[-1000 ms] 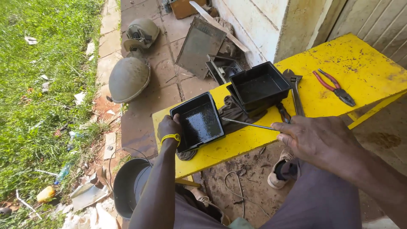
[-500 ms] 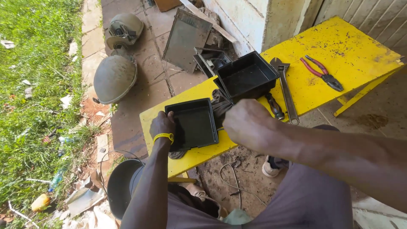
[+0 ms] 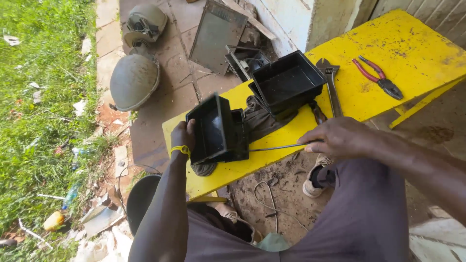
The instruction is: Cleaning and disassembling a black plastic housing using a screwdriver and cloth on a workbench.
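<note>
My left hand (image 3: 183,137) grips the left edge of a black plastic box (image 3: 216,130) and holds it tipped up on its side on the yellow bench (image 3: 412,53), its open side facing left. My right hand (image 3: 340,138) pinches a thin metal rod (image 3: 274,147) whose tip reaches the box's right wall. A second black open box (image 3: 287,82) sits upright just behind, joined to the first by a dark ribbed rubber piece (image 3: 262,121). A yellow band is on my left wrist.
An adjustable wrench (image 3: 331,82) and red-handled pliers (image 3: 378,77) lie on the bench to the right. On the paving behind stand two domed grey housings (image 3: 135,80), a metal plate (image 3: 217,36) and a small open box (image 3: 242,60). Grass with litter lies left.
The left box has been tipped from lying flat to standing on its side. My right hand pulled back to the right and now holds the rod against the box's wall.
</note>
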